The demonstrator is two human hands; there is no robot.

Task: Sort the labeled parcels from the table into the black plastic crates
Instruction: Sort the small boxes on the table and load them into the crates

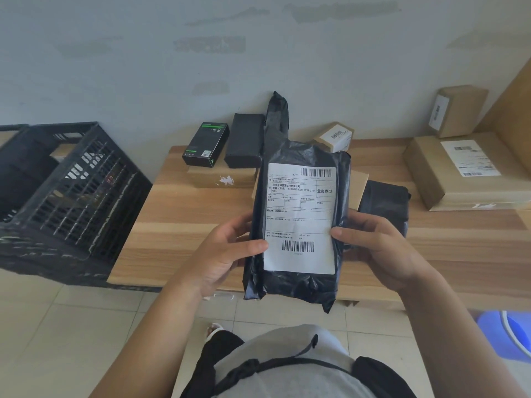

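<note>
I hold a black plastic parcel (298, 285) with a white barcode label upright over the table's front edge. My left hand (221, 254) grips its left side, thumb on the label. My right hand (376, 248) grips its right side, thumb on the label's edge. A black plastic crate (71, 191) stands to the left of the wooden table (178, 234). On the table lie a black-and-green box (205, 145), a black wrapped parcel (244, 140), a small labeled carton (336, 136), another black bag (385, 205) and a large flat labeled carton (465, 170).
A brown labeled box (457, 110) sits on the flat carton at the far right, by a wooden panel. A flat cardboard piece (218, 176) lies under the small boxes. The wall runs behind the table. A blue tub (505, 334) stands on the tiled floor at lower right.
</note>
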